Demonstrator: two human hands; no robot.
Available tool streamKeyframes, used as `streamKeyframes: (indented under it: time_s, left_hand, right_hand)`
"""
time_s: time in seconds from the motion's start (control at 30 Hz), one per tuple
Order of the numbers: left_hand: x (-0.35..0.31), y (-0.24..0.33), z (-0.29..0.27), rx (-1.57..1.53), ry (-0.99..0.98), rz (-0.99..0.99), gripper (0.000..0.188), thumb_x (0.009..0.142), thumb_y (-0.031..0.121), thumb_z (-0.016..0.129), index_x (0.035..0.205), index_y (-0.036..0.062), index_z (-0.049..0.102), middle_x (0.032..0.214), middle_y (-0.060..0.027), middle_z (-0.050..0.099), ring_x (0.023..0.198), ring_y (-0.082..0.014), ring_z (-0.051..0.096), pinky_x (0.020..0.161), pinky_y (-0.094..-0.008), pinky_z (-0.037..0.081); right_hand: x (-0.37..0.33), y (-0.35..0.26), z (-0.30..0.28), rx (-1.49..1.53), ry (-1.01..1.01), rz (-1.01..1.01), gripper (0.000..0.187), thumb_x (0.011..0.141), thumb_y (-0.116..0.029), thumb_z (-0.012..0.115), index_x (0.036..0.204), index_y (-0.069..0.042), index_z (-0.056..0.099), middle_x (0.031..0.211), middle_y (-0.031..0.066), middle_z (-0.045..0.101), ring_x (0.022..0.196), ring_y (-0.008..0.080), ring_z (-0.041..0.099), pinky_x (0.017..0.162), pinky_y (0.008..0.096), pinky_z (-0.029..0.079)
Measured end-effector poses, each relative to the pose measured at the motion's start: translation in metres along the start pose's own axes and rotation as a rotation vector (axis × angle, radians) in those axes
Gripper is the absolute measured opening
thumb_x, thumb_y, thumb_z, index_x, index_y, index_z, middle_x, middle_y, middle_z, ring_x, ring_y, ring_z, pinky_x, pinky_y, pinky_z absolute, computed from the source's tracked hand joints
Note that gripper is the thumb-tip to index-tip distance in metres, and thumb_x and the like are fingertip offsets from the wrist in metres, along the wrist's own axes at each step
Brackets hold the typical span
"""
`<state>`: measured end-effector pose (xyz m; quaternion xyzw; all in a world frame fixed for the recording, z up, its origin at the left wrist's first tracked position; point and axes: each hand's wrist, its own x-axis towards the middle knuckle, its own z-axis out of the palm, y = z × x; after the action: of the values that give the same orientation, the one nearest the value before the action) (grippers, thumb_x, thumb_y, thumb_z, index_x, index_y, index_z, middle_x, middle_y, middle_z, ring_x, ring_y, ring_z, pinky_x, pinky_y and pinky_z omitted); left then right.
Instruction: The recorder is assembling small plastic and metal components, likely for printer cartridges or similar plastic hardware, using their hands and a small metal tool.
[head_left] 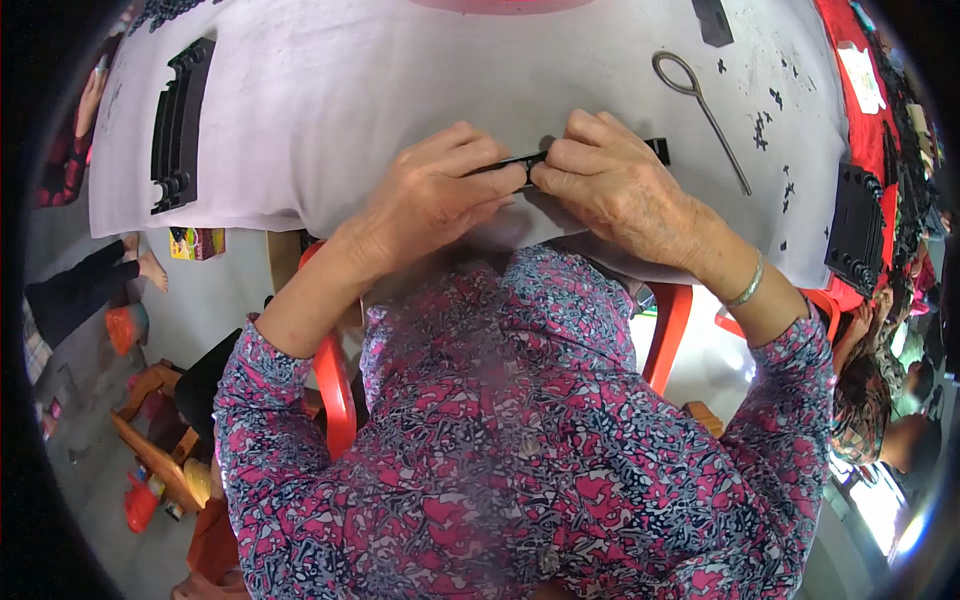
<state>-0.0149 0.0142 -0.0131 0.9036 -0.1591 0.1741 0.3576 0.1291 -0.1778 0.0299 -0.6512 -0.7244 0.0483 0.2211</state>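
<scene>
I see the left hand [445, 187] and right hand [622, 190] both pinched firmly around a black strip [657, 151] between them, seemingly unfinished, with small black pieces [762, 132] loose on the counter [330, 90] beyond the right hand.

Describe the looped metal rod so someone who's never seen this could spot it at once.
Start at the pale table, then look right of the right hand. There the rod lies slanted, loop at its far end. Unlike the tiny black bits to its right, it is long, grey and looped.
</scene>
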Motion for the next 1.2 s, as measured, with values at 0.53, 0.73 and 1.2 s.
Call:
streamKeyframes:
  time_s: [0.53,0.73,1.2]
  left_hand:
    - [0.015,0.019,-0.011,0.088,0.046,-0.033,0.034,0.071,0.016,0.083,0.101,0.0053,0.071,0.105,-0.0086,0.065,0.087,-0.0296,0.063,0.076,-0.0393,0.052]
    - [0.031,0.035,0.003,0.146,0.007,-0.048,0.025,0.074,0.010,0.078,0.097,0.0071,0.070,0.103,-0.0086,0.062,0.086,-0.0291,0.063,0.072,-0.0401,0.051]
    - [0.031,0.034,0.024,0.161,0.095,-0.148,0.020,0.077,0.005,0.075,0.096,0.0057,0.070,0.101,-0.0070,0.066,0.088,-0.0281,0.065,0.074,-0.0393,0.052]
  right_hand:
    - [-0.028,-0.012,-0.013,-0.008,0.458,0.412,0.014,0.083,-0.011,0.072,0.095,-0.005,0.072,0.082,0.0044,0.065,0.081,0.0253,0.056,0.078,0.0363,0.047]
    - [-0.065,0.021,-0.036,-0.284,0.551,0.706,0.018,0.085,-0.014,0.071,0.099,-0.001,0.072,0.093,0.0105,0.069,0.087,0.0299,0.061,0.079,0.0405,0.051]
    - [-0.054,0.089,-0.012,-0.138,0.574,1.016,0.031,0.082,-0.021,0.078,0.107,-0.003,0.070,0.090,0.0114,0.069,0.074,0.0258,0.065,0.071,0.0394,0.053]
